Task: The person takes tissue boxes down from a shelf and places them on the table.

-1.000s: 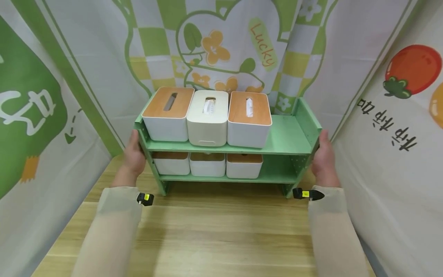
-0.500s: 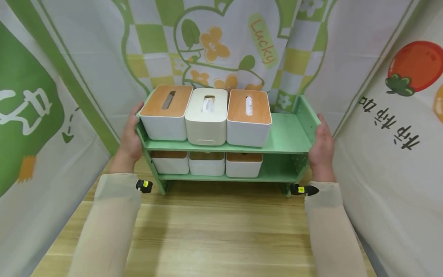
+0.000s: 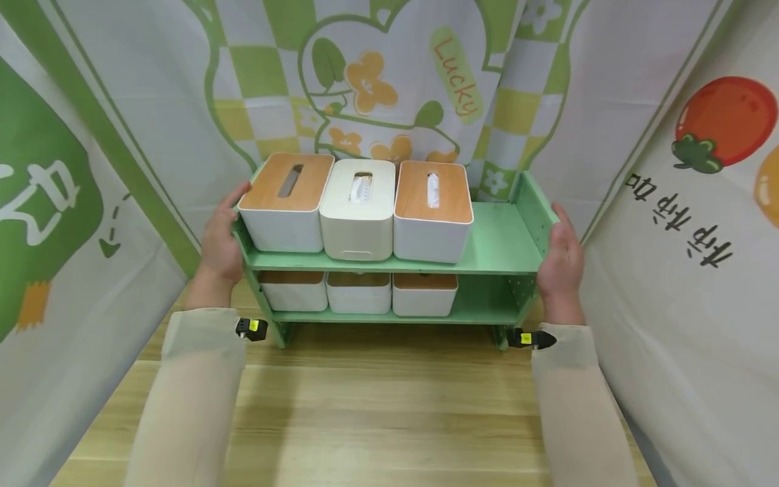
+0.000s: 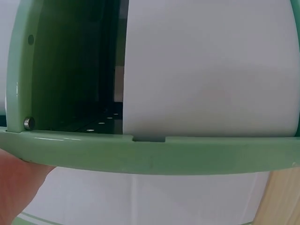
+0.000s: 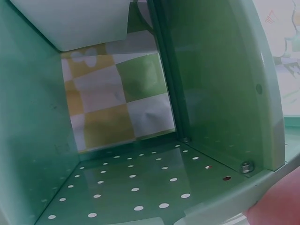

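Observation:
A green two-tier shelf (image 3: pixel 508 240) stands between my hands, its side panel with rows of holes visible in the right wrist view. My left hand (image 3: pixel 221 247) rests against the outside of the left panel, fingers extended upward. Against the right panel's outer side lies my right hand (image 3: pixel 561 267), its fingers fairly straight. On the upper board sit three tissue boxes: one with a wood-look lid (image 3: pixel 292 181), a cream box (image 3: pixel 358 210) in the middle, and another wood-lidded box (image 3: pixel 433 193). Wood-lidded white boxes (image 3: pixel 424 297) fill the left and middle of the lower tier.
The shelf stands on a wooden tabletop (image 3: pixel 395 406). Printed fabric with a "Lucky" design (image 3: pixel 456 74) hangs close behind it. A white side curtain (image 3: pixel 688 325) runs along the right, and a green-printed one (image 3: pixel 42 196) along the left.
Both hands have slid up along the shelf's side panels, and their fingers lie straighter. The shelf and boxes keep their arrangement; the head view has shifted slightly.

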Tool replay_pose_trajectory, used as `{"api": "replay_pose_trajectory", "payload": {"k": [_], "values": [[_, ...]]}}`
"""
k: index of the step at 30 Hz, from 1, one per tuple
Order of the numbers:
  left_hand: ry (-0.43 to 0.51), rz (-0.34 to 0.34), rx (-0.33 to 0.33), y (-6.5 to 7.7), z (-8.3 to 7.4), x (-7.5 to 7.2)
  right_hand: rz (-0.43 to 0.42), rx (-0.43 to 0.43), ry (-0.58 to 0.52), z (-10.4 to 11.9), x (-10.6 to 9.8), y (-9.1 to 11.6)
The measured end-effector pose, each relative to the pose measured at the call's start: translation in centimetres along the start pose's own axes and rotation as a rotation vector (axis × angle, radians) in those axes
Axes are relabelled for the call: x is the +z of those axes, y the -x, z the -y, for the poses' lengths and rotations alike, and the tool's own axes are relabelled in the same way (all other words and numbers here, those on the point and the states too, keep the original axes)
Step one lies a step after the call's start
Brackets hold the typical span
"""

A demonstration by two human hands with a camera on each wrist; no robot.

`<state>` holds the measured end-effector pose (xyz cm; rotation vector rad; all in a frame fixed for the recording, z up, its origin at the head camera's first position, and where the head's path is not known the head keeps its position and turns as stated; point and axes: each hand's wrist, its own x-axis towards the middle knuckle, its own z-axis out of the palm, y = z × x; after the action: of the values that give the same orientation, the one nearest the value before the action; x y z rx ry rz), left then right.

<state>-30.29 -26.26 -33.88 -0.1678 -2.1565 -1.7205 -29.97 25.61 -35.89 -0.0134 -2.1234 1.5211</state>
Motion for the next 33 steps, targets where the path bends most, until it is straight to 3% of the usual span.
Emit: {"api": "replay_pose_trajectory", "payload": {"k": [10, 15, 33], "values": [[0.018, -0.023, 0.026, 0.41, -0.49, 0.01, -0.023, 0.004, -0.013, 0.34, 0.01, 0.09], [-0.066, -0.040, 0.073, 0.18, -0.48, 0.01, -0.036, -0.001, -0.018, 0.30, 0.08, 0.05], [-0.100, -0.031, 0.129, -0.09, -0.12, -0.25, -0.077, -0.007, -0.027, -0.24, 0.63, -0.16]]}}
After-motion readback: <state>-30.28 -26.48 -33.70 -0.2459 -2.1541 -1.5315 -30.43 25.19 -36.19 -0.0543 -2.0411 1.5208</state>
